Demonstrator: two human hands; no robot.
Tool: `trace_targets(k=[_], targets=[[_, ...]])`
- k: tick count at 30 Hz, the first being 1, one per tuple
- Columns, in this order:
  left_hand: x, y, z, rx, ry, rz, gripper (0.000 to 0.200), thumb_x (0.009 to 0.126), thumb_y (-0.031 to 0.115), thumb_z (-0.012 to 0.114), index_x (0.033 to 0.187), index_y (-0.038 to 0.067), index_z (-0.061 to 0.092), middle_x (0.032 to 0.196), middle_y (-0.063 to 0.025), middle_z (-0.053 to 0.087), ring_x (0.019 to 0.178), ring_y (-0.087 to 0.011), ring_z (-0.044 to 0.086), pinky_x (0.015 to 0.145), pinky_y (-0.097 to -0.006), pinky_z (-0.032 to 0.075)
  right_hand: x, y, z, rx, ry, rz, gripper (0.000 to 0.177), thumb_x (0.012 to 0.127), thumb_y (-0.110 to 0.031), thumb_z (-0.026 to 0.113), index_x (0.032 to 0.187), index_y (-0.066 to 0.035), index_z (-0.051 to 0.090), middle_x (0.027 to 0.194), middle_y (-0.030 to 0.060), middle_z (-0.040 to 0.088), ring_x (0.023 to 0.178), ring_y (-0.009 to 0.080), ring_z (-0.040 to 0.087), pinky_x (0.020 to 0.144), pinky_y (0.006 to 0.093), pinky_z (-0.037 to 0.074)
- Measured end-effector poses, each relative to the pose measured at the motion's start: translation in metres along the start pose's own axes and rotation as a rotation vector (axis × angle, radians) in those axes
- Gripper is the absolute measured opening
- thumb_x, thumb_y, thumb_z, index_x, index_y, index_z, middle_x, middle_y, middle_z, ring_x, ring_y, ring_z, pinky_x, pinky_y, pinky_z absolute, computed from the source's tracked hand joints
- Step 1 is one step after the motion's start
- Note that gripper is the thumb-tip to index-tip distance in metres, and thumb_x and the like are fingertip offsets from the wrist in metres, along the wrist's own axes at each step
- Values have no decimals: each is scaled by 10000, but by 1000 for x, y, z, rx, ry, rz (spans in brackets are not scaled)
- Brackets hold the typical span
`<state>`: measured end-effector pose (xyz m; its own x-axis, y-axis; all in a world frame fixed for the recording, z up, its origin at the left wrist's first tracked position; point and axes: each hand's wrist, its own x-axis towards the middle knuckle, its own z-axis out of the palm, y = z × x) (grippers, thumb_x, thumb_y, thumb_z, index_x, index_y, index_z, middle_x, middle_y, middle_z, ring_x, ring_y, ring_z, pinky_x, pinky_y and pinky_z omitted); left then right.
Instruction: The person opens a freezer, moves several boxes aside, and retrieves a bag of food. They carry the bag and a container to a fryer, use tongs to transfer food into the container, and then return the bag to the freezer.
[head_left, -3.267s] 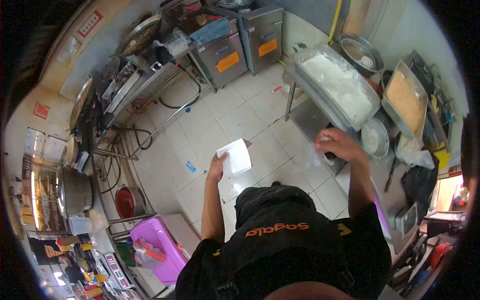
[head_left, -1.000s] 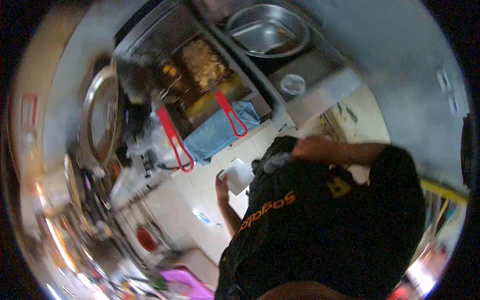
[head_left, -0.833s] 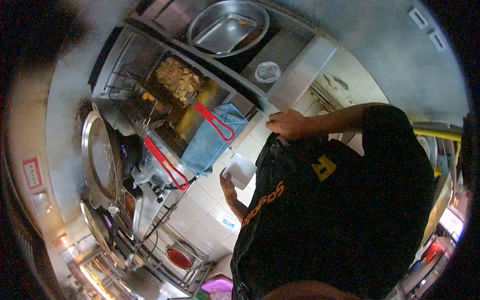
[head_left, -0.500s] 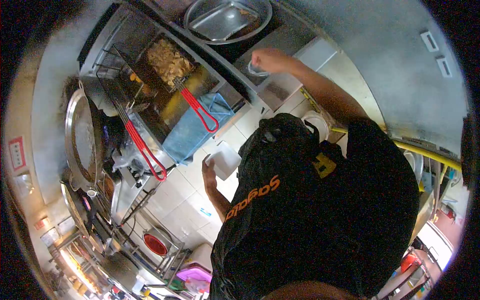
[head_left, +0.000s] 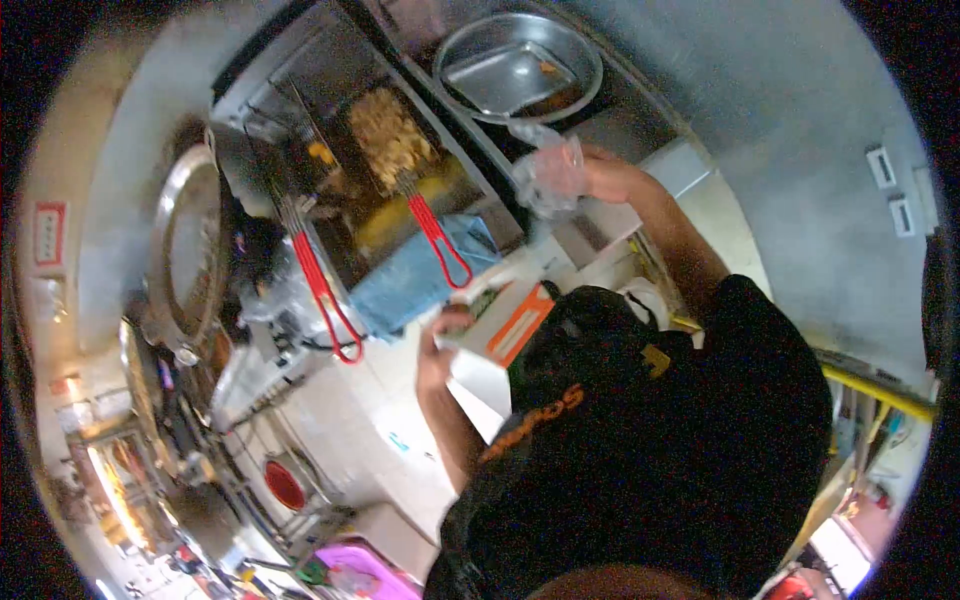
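Observation:
My left hand (head_left: 437, 350) is closed on the edge of a white paper box (head_left: 483, 380) with an orange printed panel. Something dark green shows by the box's upper edge, too blurred to name. Up and to the right, my right hand (head_left: 590, 172) is at a crumpled sheet of clear plastic (head_left: 548, 180), a thin bag or glove. The plastic covers the fingers, and motion blurs them. Just above that hand sits a round steel basin (head_left: 590, 85) with a metal tray (head_left: 515, 75) inside.
A deep fryer holds a basket of fried pieces (head_left: 388, 138). Two red basket handles (head_left: 440, 240) (head_left: 325, 295) stick out over its front, where a blue cloth (head_left: 405, 300) hangs. A large round pan (head_left: 190, 250) stands at left. A pink tub (head_left: 365, 570) is below.
The view has shifted. My left hand has turned the white box, so its orange panel shows. Clear plastic now spreads from my right hand, which was a fist over a white-rimmed item.

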<state>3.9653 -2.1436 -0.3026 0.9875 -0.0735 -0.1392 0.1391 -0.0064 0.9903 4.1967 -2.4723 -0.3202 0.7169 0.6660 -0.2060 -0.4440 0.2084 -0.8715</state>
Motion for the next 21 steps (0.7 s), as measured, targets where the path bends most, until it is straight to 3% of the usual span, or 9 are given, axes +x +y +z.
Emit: trace_targets(k=[1,3,5,8,9,12,18,19,21], targets=[[29,26,12,-9,-177,128,373,617,149,636,964,15,611,1001,-136,581,998,-242,510,885,-349,377,-5,-6,13,141,-49,-20,556,868,-441,476,1278,-79,373,1247,141,466,1146,267,460,958,390,380],[69,78,37,299,-297,206,306,659,20,613,958,76,646,1192,-167,484,1046,-275,502,887,-357,397,-5,-13,31,150,-15,-115,584,867,-408,490,1322,-95,297,1272,161,438,1152,294,454,956,411,383],[86,120,54,515,-442,298,334,646,88,639,980,91,654,1289,-151,409,1195,-296,393,993,-396,307,-12,-31,62,140,-18,-247,609,857,-262,549,1357,-119,231,1309,169,399,1159,316,446,952,430,390],[93,142,78,641,-541,441,284,710,100,616,992,111,645,1287,-196,393,1181,-340,408,937,-382,380,-15,-25,79,112,47,-412,646,820,-121,589,1355,-118,225,1304,167,402,1164,312,441,950,441,394],[97,142,86,670,-532,489,290,721,111,607,1009,104,636,1283,-202,398,1181,-346,407,946,-386,372,-17,-24,83,67,73,-426,701,777,-15,596,1356,-101,211,1302,166,403,1176,313,430,952,433,395],[99,133,97,755,-461,520,328,748,144,589,1071,93,603,1274,-216,412,1183,-363,399,976,-405,344,-21,-32,110,9,157,-425,733,746,23,601,1358,-83,213,1292,168,413,1179,306,428,954,417,396],[100,132,96,697,-359,446,354,792,134,541,1136,51,551,1234,-213,461,1162,-363,417,976,-419,346,-12,-31,132,190,148,-391,630,826,-68,545,1350,-45,195,1226,186,473,1079,296,513,917,382,427],[98,128,95,685,-354,451,356,791,122,533,1134,30,547,1227,-214,467,1152,-354,429,969,-412,350,-7,-29,130,66,144,-352,550,900,-273,471,1332,-25,238,1223,187,474,1095,303,502,914,391,428],[96,114,91,656,-337,481,339,784,98,526,1116,40,564,1213,-171,499,1133,-328,455,959,-402,360,14,-24,128,242,201,-198,606,894,-424,399,1321,-17,260,1225,192,471,1117,313,484,919,416,417]])
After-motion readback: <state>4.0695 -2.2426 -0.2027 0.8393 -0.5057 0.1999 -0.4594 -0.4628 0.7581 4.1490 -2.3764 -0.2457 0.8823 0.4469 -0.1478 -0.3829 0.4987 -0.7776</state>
